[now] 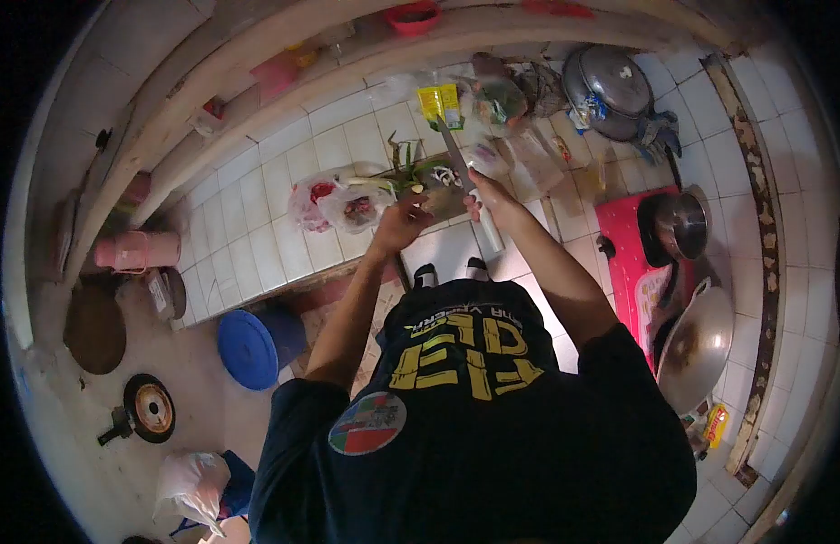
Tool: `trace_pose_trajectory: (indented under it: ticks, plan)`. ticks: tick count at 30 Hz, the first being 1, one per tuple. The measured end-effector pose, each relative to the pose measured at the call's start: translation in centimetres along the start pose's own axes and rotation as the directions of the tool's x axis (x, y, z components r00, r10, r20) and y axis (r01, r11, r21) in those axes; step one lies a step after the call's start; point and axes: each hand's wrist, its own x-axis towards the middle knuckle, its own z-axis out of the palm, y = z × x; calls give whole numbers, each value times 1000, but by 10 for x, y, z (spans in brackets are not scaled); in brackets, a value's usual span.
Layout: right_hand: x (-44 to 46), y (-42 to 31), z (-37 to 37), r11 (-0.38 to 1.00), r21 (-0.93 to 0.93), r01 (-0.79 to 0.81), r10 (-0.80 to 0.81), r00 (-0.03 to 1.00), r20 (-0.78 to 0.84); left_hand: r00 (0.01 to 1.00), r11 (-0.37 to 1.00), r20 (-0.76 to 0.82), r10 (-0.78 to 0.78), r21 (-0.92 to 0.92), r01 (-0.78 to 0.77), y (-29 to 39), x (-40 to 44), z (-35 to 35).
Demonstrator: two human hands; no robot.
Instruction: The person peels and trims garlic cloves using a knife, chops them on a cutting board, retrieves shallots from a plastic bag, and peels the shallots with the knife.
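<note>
My right hand [494, 201] is closed around the white handle of a knife [454, 150], its long blade pointing away from me over the counter. Near the board's front left, my left hand [402, 225] has loosely bent fingers, slightly apart, with no held thing visible. A small pale piece lies by its fingertips. On the cutting board [452, 205] are white chopped pieces [444, 176]. Green stalks [405, 163] lie at its left end. Left of my left hand, a clear plastic bag [358, 207] holds reddish pieces, perhaps shallots.
A yellow packet [440, 104] and other plastic bags lie behind the board. To the right stand a lidded pot [609, 86], a pink stove [630, 240] with a pan [681, 227], and a wok [699, 349]. A blue bucket [248, 349] is on the left, below a pink thermos [139, 251].
</note>
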Motion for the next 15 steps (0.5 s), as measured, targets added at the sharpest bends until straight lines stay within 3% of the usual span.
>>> trace_pose_trajectory:
  ticks: [5,8,11,14,15]
  plan:
    - [45,11,-11,998,26,-55,56,998,-27,1000,998,27,16,63,-17,-13,5,16]
    - [52,11,-14,995,55,-79,79,997,13,997,978,71,43,199,-57,-8,22,21]
    - [64,11,-20,981,91,-171,171,985,15,983,930,184,8,360,-75,-16,46,24]
    - [64,10,-22,970,145,-196,185,979,89,960,779,245,138,571,-258,-61,70,39]
    - [62,9,-21,970,147,-193,181,980,87,958,762,276,74,604,-232,-54,71,39]
